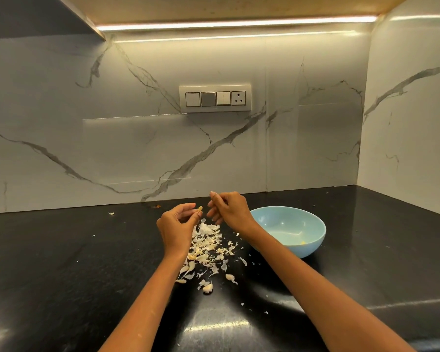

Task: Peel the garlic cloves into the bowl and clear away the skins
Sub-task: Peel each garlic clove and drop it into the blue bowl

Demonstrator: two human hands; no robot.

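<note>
Black counter w/ skins; left hand pinches clove, right hand curled.

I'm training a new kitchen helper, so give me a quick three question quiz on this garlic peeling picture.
1. True or false: the blue bowl stands to the right of the pile of skins.
2. Which hand pinches the garlic clove: A left hand, B right hand?
3. Fill in: the skins lie on a ___ countertop.

Key: 1 true; 2 A; 3 black.
</note>
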